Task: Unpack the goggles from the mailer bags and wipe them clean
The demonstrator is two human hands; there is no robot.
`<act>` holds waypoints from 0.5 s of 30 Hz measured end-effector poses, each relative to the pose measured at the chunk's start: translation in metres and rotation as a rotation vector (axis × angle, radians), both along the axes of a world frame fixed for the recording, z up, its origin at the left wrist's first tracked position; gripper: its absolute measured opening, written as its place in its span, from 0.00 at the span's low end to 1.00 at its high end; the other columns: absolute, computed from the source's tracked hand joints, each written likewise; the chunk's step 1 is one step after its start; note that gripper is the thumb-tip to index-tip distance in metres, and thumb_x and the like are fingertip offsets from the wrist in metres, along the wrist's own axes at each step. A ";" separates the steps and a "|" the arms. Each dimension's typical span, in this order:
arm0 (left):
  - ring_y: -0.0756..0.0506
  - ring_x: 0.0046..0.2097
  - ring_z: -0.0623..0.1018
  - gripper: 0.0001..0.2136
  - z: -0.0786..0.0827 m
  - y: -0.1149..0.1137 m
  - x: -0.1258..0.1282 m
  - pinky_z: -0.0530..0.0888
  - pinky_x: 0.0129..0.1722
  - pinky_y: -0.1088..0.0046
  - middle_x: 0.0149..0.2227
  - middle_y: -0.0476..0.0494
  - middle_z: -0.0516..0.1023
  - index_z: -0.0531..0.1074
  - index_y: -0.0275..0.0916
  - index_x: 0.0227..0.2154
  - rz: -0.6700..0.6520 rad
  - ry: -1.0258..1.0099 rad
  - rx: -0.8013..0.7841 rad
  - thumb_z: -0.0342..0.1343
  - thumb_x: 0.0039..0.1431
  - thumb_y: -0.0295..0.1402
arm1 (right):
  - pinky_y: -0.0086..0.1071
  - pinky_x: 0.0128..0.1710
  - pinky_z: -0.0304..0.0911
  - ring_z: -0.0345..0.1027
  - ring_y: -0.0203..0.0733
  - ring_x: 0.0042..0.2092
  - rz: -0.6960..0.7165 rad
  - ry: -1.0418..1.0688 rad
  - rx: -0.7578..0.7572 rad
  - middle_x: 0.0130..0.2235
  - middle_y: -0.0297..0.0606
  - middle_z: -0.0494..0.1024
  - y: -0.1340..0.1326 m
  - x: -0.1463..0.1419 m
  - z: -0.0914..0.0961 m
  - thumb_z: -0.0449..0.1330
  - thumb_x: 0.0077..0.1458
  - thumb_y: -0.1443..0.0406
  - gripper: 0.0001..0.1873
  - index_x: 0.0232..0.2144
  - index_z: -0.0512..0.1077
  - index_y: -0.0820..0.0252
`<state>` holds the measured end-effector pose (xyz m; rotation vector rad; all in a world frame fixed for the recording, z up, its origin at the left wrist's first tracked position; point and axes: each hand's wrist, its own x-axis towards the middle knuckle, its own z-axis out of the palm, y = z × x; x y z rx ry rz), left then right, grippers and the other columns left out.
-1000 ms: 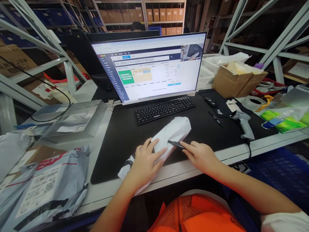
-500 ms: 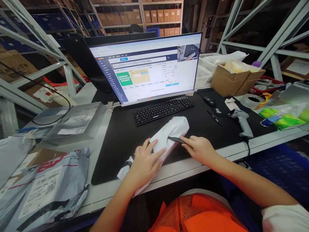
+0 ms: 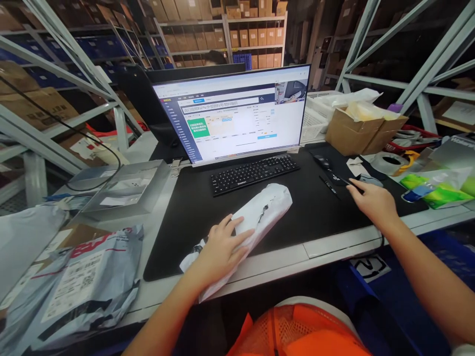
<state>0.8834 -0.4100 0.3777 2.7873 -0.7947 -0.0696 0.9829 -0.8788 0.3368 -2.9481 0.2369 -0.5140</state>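
Note:
A white plastic mailing bag point(image 3: 269, 205) lies slantwise on the black desk mat, its upper side cut by a ragged slit with something dark inside. My left hand point(image 3: 224, 242) is spread across the bag's near half, gripping it against the mat, with its fingers over the top. Off to the right, my right hand point(image 3: 374, 200) is closed on a thin black knife point(image 3: 355, 186), mostly hidden in the fingers. That hand is over the grey barcode scanner point(image 3: 371, 180), which it largely covers. A black pen point(image 3: 330, 187) lies left of the knife.
A keyboard point(image 3: 256, 174) and monitor point(image 3: 237, 118) stand behind the bag. Grey mailing bags point(image 3: 122, 267) and an open grey box point(image 3: 148, 185) are at left. A mouse point(image 3: 322, 161), tape roll point(image 3: 388, 162) and cardboard box point(image 3: 351, 129) sit at right.
My right hand has moved right with the knife, away from the white mailing bag to the scanner. The slit is now uncovered. My left hand stays on the bag.

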 end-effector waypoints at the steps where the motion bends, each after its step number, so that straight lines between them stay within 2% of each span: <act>1: 0.32 0.64 0.64 0.19 0.006 -0.002 0.007 0.66 0.58 0.48 0.64 0.40 0.64 0.69 0.55 0.60 -0.008 0.024 -0.005 0.51 0.67 0.40 | 0.39 0.38 0.64 0.75 0.53 0.41 -0.004 0.026 0.023 0.45 0.50 0.82 -0.008 -0.003 -0.005 0.54 0.64 0.54 0.24 0.55 0.76 0.58; 3: 0.36 0.52 0.74 0.17 0.020 -0.012 0.025 0.70 0.54 0.54 0.54 0.38 0.72 0.74 0.47 0.53 0.003 0.067 0.025 0.50 0.66 0.44 | 0.41 0.41 0.66 0.75 0.54 0.43 0.033 0.096 0.060 0.47 0.51 0.81 -0.009 -0.009 -0.016 0.54 0.64 0.55 0.24 0.55 0.75 0.60; 5: 0.38 0.41 0.77 0.18 0.030 -0.029 0.047 0.73 0.46 0.56 0.42 0.37 0.75 0.78 0.40 0.42 0.055 0.071 0.108 0.51 0.64 0.48 | 0.42 0.44 0.67 0.75 0.55 0.47 0.113 0.148 0.094 0.49 0.52 0.80 0.005 -0.015 -0.027 0.53 0.65 0.58 0.24 0.55 0.74 0.64; 6: 0.38 0.38 0.77 0.19 0.033 -0.038 0.059 0.73 0.43 0.58 0.39 0.37 0.74 0.78 0.39 0.38 0.075 0.060 0.149 0.53 0.61 0.50 | 0.43 0.45 0.67 0.74 0.55 0.48 0.156 0.161 0.115 0.49 0.52 0.80 0.016 -0.018 -0.031 0.52 0.65 0.59 0.23 0.55 0.74 0.66; 8: 0.39 0.34 0.76 0.21 0.032 -0.055 0.077 0.73 0.37 0.60 0.38 0.37 0.72 0.77 0.37 0.35 0.104 0.050 0.191 0.55 0.58 0.52 | 0.42 0.46 0.68 0.75 0.54 0.48 0.238 0.163 0.162 0.49 0.52 0.80 0.039 -0.023 -0.037 0.52 0.65 0.60 0.23 0.55 0.74 0.67; 10: 0.42 0.32 0.76 0.18 0.027 -0.065 0.088 0.72 0.34 0.63 0.41 0.37 0.71 0.76 0.37 0.35 0.109 0.092 0.175 0.52 0.61 0.48 | 0.41 0.43 0.69 0.76 0.50 0.43 0.308 0.132 0.210 0.46 0.49 0.80 0.062 -0.032 -0.037 0.52 0.65 0.59 0.22 0.55 0.74 0.65; 13: 0.48 0.29 0.74 0.15 0.018 -0.068 0.091 0.72 0.36 0.65 0.45 0.38 0.69 0.75 0.38 0.34 0.078 0.163 0.091 0.46 0.66 0.39 | 0.37 0.37 0.69 0.74 0.44 0.34 0.425 0.051 0.328 0.41 0.44 0.80 0.089 -0.051 -0.028 0.52 0.66 0.58 0.21 0.55 0.74 0.62; 15: 0.48 0.29 0.74 0.14 0.015 -0.066 0.088 0.73 0.39 0.64 0.47 0.38 0.69 0.73 0.37 0.33 0.056 0.153 0.031 0.44 0.67 0.35 | 0.35 0.34 0.69 0.72 0.42 0.32 0.518 0.019 0.411 0.39 0.42 0.79 0.104 -0.064 -0.018 0.52 0.66 0.58 0.21 0.55 0.73 0.61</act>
